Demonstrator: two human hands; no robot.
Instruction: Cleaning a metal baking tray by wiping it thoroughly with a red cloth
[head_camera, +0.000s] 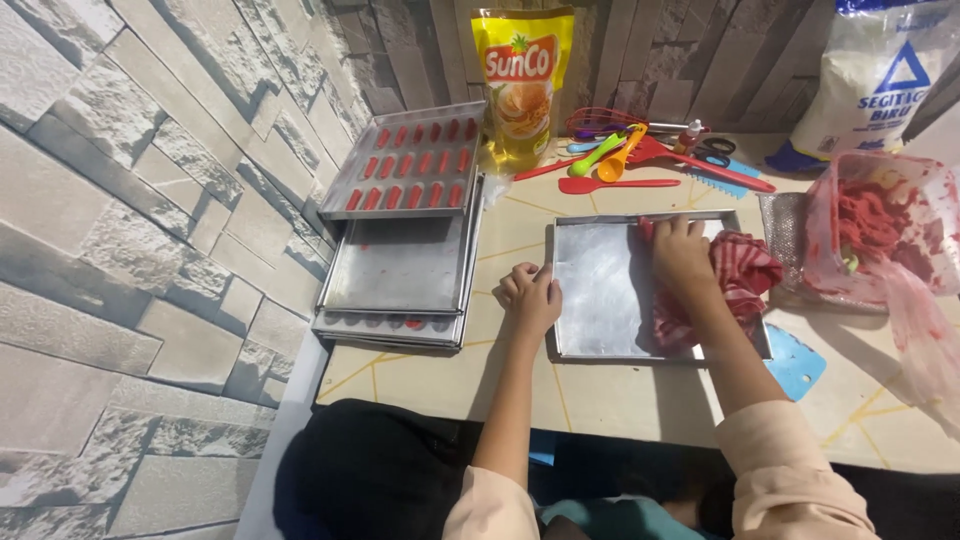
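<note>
Right in front of the person, an empty metal baking tray (600, 290) lies flat on the worktop (500, 380). The right hand (682, 252) presses down, fingers curled over a bunched red-striped cloth (745, 275) that sits at the tray's right side, touching the bare metal. The left hand (530, 295) is loosely closed against the tray's left rim, steadying it rather than gripping anything.

That tray looks thin, stiff and light, with a dull shine; it would likely skid on the smooth worktop, so the raised rim is the place to hold it. The cloth is soft and floppy, best taken in a full handful.

To the left, a stack of trays (400, 270) is topped by one tilted tray with rows of small red pieces (412, 165). Behind stand a yellow pouch (522, 85), bright plastic utensils (625, 160) and a white bag (880, 75). At the right, a clear bag of red dough (880, 225).
</note>
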